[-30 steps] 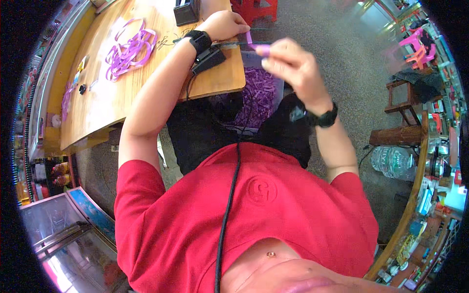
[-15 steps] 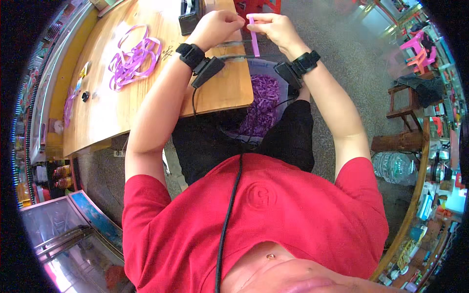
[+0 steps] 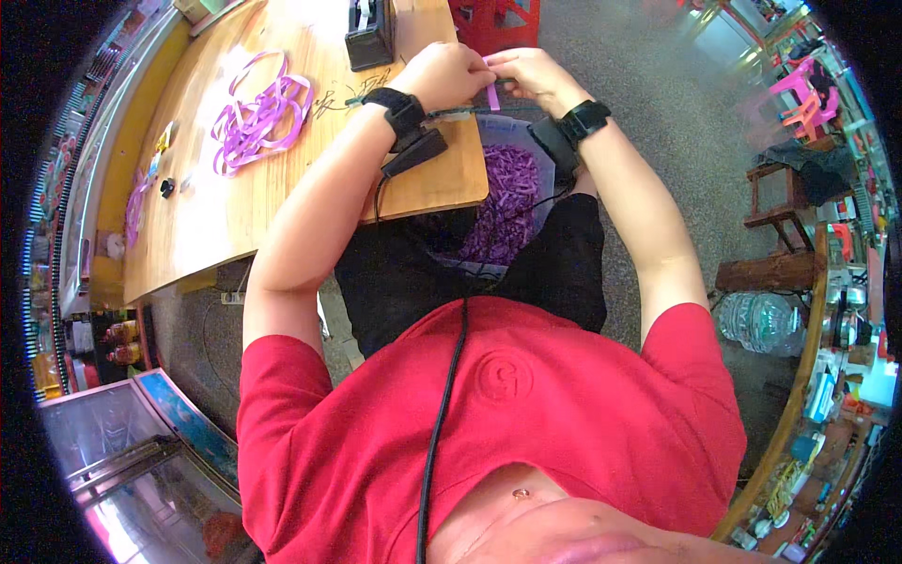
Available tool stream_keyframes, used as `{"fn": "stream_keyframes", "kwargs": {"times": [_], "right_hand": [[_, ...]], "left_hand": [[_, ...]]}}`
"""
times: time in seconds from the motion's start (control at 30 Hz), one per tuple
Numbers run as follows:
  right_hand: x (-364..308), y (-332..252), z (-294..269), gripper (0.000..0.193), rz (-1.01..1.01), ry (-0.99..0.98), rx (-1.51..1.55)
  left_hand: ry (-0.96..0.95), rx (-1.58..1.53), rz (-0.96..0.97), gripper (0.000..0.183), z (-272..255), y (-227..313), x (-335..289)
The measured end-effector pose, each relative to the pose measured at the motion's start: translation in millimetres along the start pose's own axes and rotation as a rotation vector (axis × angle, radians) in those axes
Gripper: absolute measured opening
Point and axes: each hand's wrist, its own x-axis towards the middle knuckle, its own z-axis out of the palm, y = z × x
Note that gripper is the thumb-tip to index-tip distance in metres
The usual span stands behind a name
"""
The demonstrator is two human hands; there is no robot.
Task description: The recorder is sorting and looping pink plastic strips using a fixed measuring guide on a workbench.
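Observation:
A short purple ribbon strip (image 3: 492,97) hangs between my two hands, past the table's right edge. My right hand (image 3: 534,77) pinches it near its top with the fingertips. My left hand (image 3: 449,73) is closed, its fingertips meeting the strip beside the right fingers; the exact grip is partly hidden. On the wooden table (image 3: 423,174), a loose tangle of purple ribbon (image 3: 263,122) lies to the left. Below my hands, a translucent bin (image 3: 547,141) holds many purple ribbon pieces (image 3: 507,193).
A black tape dispenser (image 3: 368,42) stands on the table beyond my left wrist. A red plastic stool (image 3: 496,23) is at the far side. To the right are a wooden stool (image 3: 778,202) and a large clear bottle (image 3: 759,322). A black cable (image 3: 442,404) runs down my front.
My left hand has moved right and slightly nearer, closing the gap to my right hand at the strip. My right hand has come a little nearer and left.

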Motion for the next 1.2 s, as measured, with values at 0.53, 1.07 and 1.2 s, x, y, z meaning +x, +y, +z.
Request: {"fn": "stream_keyframes", "kwargs": {"times": [0.53,1.07,1.2], "right_hand": [[-75,37,32,0.029,0.068,-0.138,0.472],[-99,19,56,0.015,0.007,0.064,0.67],[-101,20,54,0.014,0.007,0.075,0.721]], "left_hand": [[-0.058,-0.002,-0.081,0.035,7,-9,3],[0.105,0.044,-0.015,0.032,-7,5,-11],[-0.473,-0.463,-0.532,0.039,-31,37,-17]]}}
